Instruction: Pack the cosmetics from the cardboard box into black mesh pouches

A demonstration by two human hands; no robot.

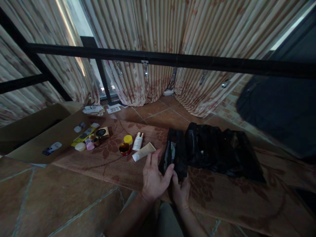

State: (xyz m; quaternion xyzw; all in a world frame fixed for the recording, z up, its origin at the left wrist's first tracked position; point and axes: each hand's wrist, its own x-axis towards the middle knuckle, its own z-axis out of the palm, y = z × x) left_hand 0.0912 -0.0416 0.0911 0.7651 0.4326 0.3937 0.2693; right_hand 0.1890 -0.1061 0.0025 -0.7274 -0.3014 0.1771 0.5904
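A black bag (181,154) with its mouth open lies in front of me on the patterned runner, and something pale and green shows inside. My left hand (155,177) is at the bag's left side, fingers along the outer edge and thumb over the near rim. At the near end, my right hand (181,191) grips the bag with its fingers partly hidden. Just beyond my left fingertips lies a cream squeeze tube (144,152). Beside it are a white bottle with a gold cap (138,141), a yellow-lidded jar (128,139) and a dark red jar (125,149).
More black bags (222,149) stand in a row to the right. At left, a cardboard box (49,141) sits near a gold box (102,132), a yellow packet (84,135) and small jars. Papers (113,109) lie by the curtains. A dark metal rail (158,58) crosses ahead.
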